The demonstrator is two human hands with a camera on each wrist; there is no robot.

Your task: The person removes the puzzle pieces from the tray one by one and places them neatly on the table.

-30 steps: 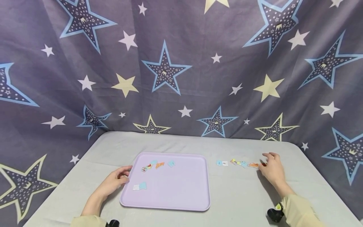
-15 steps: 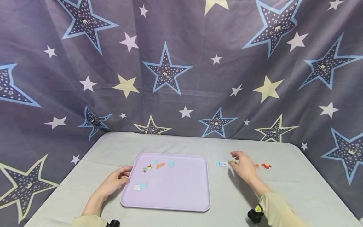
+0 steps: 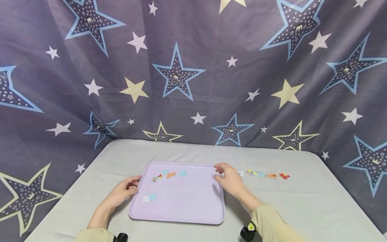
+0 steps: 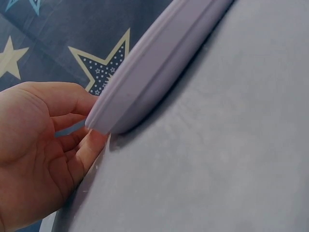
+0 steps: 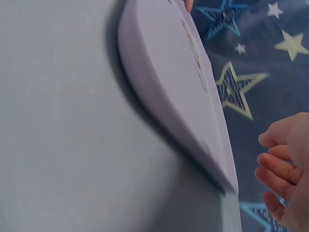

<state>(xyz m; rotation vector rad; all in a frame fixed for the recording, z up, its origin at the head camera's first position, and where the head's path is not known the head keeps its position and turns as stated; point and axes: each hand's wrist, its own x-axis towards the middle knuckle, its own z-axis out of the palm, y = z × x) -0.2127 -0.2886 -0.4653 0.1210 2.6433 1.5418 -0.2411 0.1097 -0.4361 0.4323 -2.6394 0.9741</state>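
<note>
A lilac tray lies on the table with several small flat picture pieces on it. My left hand holds the tray's left edge; in the left wrist view thumb and fingers meet at its rim. My right hand is over the tray's far right corner, fingers loosely bent, with nothing visible between them. In the right wrist view that hand is apart from the rim. Blue pieces, an orange piece and a white-and-blue pair lie on the tray.
Right of the tray, a row of pieces lies on the grey cloth: a white one partly behind my hand, a yellow-and-blue one, an orange one and a red one. A star-patterned curtain hangs behind.
My right hand has swept left from the red piece, over the row, to the tray's far right corner. The left hand and the tray have stayed in place.
</note>
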